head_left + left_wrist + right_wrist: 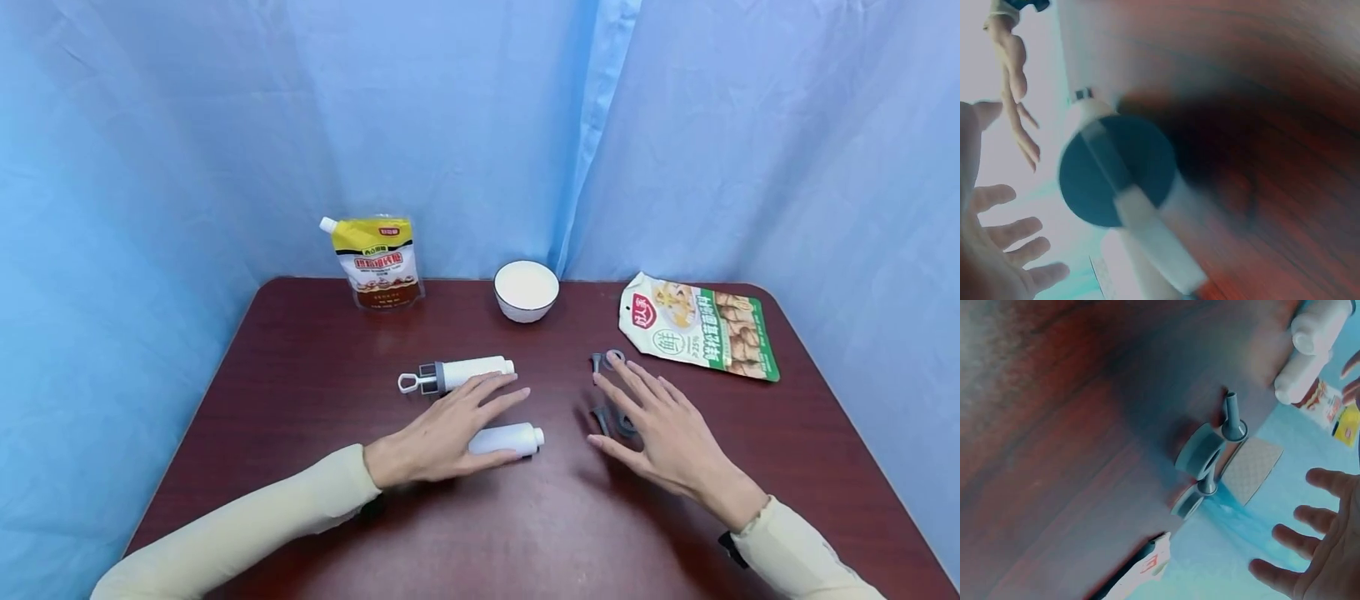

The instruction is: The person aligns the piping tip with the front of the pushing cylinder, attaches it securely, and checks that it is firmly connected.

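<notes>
My left hand (450, 429) is spread with loose fingers above a white plunger tube (504, 439), whose rear is hidden in the head view. In the left wrist view its dark round end (1085, 187) shows. Whether that hand touches the tube, I cannot tell. Just beyond lies a second white plunger tube (474, 372) with a grey collar and a looped pull handle (408, 382). My right hand (671, 437), fingers spread, hovers by two grey funnel-shaped nozzles (1233, 419) and two grey rings (1200, 450). Both hands hold nothing.
A spouted pouch (381, 271) stands at the table's back left. Near the back middle is a white bowl (525, 314) with a dark rim. A green and white food packet (701, 327) lies at the back right. Blue curtains (450, 125) enclose the table (322, 333).
</notes>
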The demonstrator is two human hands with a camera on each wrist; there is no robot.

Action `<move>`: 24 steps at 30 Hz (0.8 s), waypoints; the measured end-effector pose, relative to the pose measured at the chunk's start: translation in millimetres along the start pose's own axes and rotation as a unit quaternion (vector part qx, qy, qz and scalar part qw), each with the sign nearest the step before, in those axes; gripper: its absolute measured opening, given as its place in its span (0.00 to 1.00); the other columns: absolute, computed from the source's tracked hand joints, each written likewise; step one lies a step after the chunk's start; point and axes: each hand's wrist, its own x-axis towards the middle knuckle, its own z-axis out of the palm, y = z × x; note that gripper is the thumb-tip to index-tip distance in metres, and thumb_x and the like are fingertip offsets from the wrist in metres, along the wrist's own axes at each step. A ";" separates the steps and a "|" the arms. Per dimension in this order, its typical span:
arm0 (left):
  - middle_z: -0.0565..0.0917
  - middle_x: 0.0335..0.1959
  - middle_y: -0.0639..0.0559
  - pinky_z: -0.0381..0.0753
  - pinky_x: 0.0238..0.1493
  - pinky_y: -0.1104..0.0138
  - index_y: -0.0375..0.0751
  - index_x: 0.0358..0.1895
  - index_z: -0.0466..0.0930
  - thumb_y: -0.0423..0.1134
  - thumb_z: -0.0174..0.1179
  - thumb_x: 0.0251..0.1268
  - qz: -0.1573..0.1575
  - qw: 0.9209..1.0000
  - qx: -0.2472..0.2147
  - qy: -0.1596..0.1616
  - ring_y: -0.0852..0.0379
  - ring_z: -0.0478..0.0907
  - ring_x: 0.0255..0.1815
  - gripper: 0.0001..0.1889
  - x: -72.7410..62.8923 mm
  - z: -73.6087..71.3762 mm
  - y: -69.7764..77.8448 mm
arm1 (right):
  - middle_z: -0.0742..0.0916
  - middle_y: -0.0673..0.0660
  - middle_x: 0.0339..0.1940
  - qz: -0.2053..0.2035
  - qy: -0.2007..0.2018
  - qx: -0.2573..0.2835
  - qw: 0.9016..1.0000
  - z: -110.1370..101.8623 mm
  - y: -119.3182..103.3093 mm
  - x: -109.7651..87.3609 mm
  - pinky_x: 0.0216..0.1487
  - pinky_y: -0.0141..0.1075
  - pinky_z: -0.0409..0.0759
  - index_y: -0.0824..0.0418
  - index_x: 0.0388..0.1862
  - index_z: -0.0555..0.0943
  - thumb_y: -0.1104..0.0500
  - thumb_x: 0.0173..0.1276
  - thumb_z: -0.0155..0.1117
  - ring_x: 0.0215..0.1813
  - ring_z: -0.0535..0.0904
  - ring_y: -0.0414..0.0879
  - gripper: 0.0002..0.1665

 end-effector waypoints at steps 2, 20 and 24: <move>0.67 0.79 0.54 0.68 0.79 0.57 0.56 0.81 0.63 0.64 0.58 0.74 -0.013 0.999 -0.042 0.003 0.57 0.63 0.80 0.37 6.1 -1.9 3.5 | 0.64 0.55 0.86 0.018 -0.007 0.022 1.000 -1.8 3.1 -2.7 0.73 0.60 0.70 0.49 0.80 0.69 0.29 0.68 0.65 0.81 0.66 0.58 0.48; 0.84 0.59 0.38 0.85 0.58 0.59 0.37 0.72 0.73 0.41 0.65 0.74 -0.073 0.959 -0.252 -0.108 0.45 0.83 0.61 0.27 77.5 -2.7 13.6 | 0.83 0.56 0.63 0.085 -0.035 0.101 0.991 8.5 24.9 -23.2 0.51 0.57 0.85 0.57 0.66 0.82 0.47 0.71 0.72 0.64 0.82 0.54 0.28; 0.85 0.57 0.37 0.83 0.62 0.58 0.36 0.70 0.75 0.36 0.65 0.73 -0.090 0.948 -0.270 -0.139 0.45 0.84 0.61 0.25 100.1 -1.4 9.2 | 0.86 0.53 0.56 0.078 -0.027 0.114 0.990 11.0 28.6 -25.4 0.49 0.52 0.86 0.56 0.61 0.84 0.51 0.68 0.75 0.56 0.86 0.49 0.24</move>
